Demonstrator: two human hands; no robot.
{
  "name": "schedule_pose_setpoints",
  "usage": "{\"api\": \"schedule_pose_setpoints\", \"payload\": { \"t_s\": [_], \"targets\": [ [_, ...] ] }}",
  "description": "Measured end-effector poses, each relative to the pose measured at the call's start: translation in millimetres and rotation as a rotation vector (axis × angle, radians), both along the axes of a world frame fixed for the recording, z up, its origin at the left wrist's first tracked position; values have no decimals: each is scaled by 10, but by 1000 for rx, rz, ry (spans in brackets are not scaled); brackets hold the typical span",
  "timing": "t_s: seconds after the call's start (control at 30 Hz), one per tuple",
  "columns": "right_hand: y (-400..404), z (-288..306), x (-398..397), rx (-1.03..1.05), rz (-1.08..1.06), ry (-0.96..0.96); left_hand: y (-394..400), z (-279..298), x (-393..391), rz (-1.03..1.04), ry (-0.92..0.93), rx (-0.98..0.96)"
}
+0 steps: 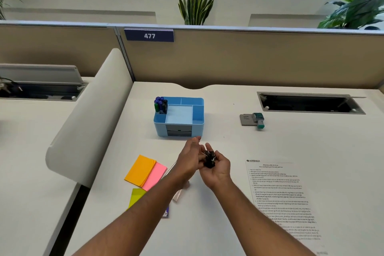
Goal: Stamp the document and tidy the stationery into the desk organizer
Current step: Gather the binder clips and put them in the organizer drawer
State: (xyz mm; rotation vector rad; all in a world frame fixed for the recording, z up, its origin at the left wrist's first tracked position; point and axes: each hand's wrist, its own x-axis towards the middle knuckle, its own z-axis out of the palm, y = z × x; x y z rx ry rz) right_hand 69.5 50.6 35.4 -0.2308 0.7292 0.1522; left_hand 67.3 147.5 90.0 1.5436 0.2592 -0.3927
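Observation:
A blue desk organizer (198,118) stands mid-desk with several markers (160,105) upright in its back left slot. Just in front of it, my right hand (217,169) cups a bunch of black binder clips (209,159) in its palm. My left hand (188,159) is pressed against the clips from the left, fingers reaching over them. A printed document (284,199) lies flat at the right. A green-handled stamp (258,120) rests on a grey ink pad (246,119) at the back right.
Orange (139,169), pink (155,175) and yellow-green (136,196) sticky note pads lie left of my arms. A pale eraser (178,195) and a small blue item (166,213) show under my left forearm. An open cable slot (309,104) sits at the back right, a white divider (87,122) at the left.

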Motion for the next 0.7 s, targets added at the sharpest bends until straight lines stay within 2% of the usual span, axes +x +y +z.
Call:
{"api": "schedule_pose_setpoints", "payload": {
  "t_s": [0.2,0.33,0.43,0.53,0.7],
  "targets": [
    [-84,-29,23,56,-40,22,181,-151,137,105,-45,235],
    [-113,-33,44,47,-24,7,383,-430,278,-69,-170,712],
    [-134,-48,52,26,-1,3,499,-553,435,-232,-195,946],
    [-147,-52,48,2,14,14,549,-588,610,-314,-194,1070],
    [-191,-107,39,-36,36,41,562,-636,730,-388,-170,1168]
  ]
}}
